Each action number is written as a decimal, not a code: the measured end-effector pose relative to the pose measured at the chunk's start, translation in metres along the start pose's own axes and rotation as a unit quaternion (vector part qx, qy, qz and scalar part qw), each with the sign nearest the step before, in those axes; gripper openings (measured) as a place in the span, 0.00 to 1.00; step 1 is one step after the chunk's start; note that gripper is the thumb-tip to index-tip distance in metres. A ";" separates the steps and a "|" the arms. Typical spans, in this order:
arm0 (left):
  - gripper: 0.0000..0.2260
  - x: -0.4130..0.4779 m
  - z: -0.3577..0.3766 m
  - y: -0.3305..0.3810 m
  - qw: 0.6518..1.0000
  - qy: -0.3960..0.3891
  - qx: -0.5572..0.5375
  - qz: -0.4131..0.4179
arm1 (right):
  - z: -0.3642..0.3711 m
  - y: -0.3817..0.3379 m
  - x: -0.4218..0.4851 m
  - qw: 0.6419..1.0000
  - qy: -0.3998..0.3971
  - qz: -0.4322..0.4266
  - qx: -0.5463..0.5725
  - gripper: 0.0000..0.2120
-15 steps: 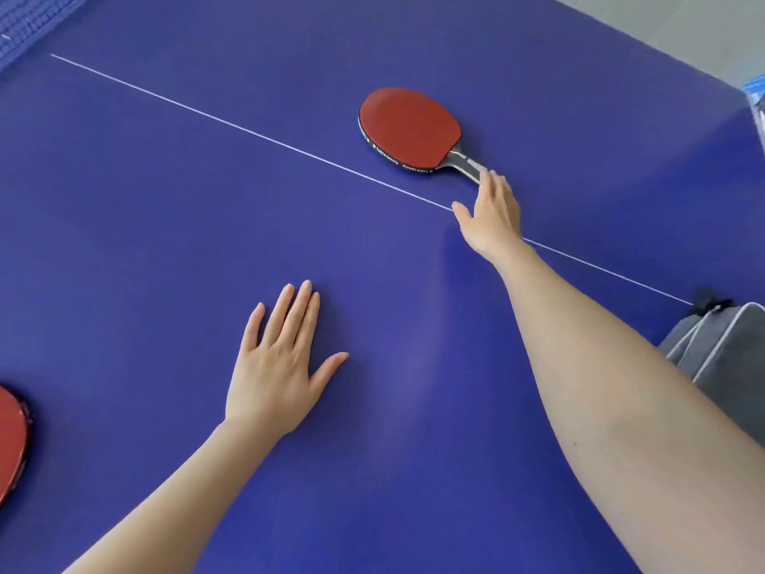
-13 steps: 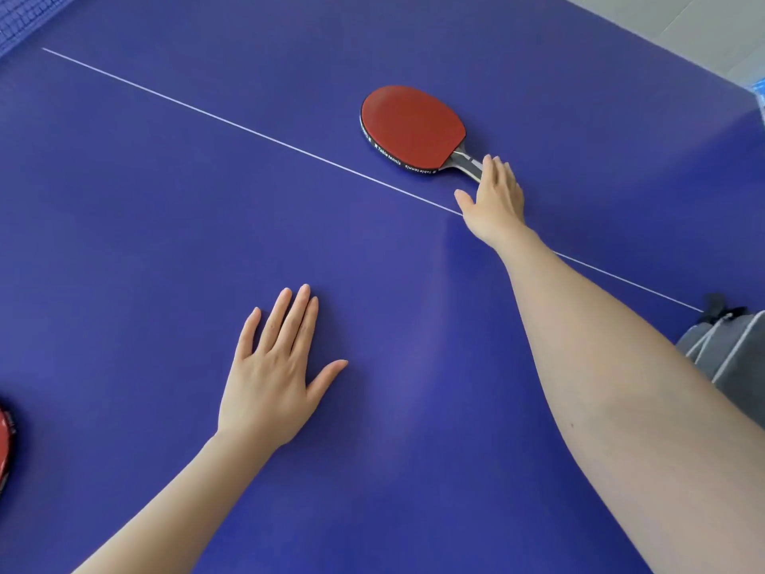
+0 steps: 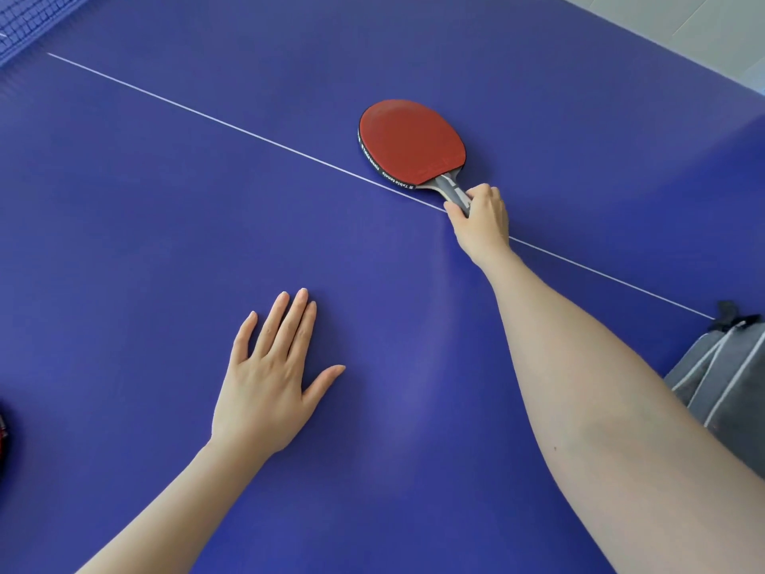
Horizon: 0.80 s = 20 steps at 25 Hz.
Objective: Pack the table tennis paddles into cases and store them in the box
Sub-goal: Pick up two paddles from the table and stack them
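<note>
**Right hand grips a paddle handle at full reach across a blue table**

Seen from the person's own head, looking down over both bare arms. A blue table tennis table (image 3: pixel 145 200) fills the view, with a thin white line (image 3: pixel 207 116) running diagonally across it and a strip of net (image 3: pixel 29 18) in the far left corner.

A paddle (image 3: pixel 410 140) lies flat on the far side of the line, red face up, its handle pointing back toward the person. The right hand (image 3: pixel 480 219), at the end of a fully stretched arm, has its fingers curled closed around the end of that handle. The blade looks as if it rests on the table.

The left hand (image 3: pixel 269 379) lies palm down on the table nearer the person, fingers straight and loosely spread, holding nothing.

At the right edge sits part of a grey bag (image 3: pixel 720 374) with white piping, possibly a case. A sliver of something red and black (image 3: pixel 3 432) shows at the left edge, too cut off to identify. No box is in view.

Risk, as a judgement: the grip sits at the very end of the handle with the arm extended, so the heavier blade could tip or twist loose on lifting, or drag its rubber face along the table.
</note>
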State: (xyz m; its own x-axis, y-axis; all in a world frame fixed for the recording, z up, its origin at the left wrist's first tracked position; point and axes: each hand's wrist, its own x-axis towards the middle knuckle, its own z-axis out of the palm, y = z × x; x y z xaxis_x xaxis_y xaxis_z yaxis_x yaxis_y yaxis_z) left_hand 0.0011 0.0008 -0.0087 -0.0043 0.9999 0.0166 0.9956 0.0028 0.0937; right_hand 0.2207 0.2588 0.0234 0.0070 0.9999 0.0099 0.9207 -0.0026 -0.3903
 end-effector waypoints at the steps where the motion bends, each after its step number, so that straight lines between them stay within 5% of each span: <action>1: 0.35 0.000 0.000 0.000 1.000 0.000 -0.004 -0.001 | -0.002 -0.003 -0.011 0.999 0.006 0.010 0.032 0.16; 8: 0.33 -0.001 -0.005 -0.003 0.999 -0.006 -0.049 0.009 | -0.025 -0.031 -0.124 0.969 0.061 0.072 0.230 0.09; 12: 0.24 -0.017 -0.026 -0.009 0.987 -0.037 -0.158 0.010 | -0.041 -0.039 -0.202 0.952 0.093 0.101 0.274 0.11; 16: 0.20 -0.093 -0.053 -0.029 0.982 0.006 -0.182 -0.041 | -0.054 -0.048 -0.282 0.945 0.097 0.112 0.292 0.11; 20: 0.25 -0.202 -0.071 -0.080 0.972 0.088 -0.129 -0.177 | -0.053 -0.058 -0.361 0.943 0.069 0.127 0.299 0.10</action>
State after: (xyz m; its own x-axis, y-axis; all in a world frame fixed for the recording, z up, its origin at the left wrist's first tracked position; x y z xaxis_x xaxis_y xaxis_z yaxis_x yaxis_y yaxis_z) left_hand -0.0846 -0.2026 0.0516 -0.3813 0.9184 0.1056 0.8719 0.3193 0.3713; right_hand 0.1860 -0.1029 0.0913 0.2866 0.9567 -0.0511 0.4984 -0.1945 -0.8449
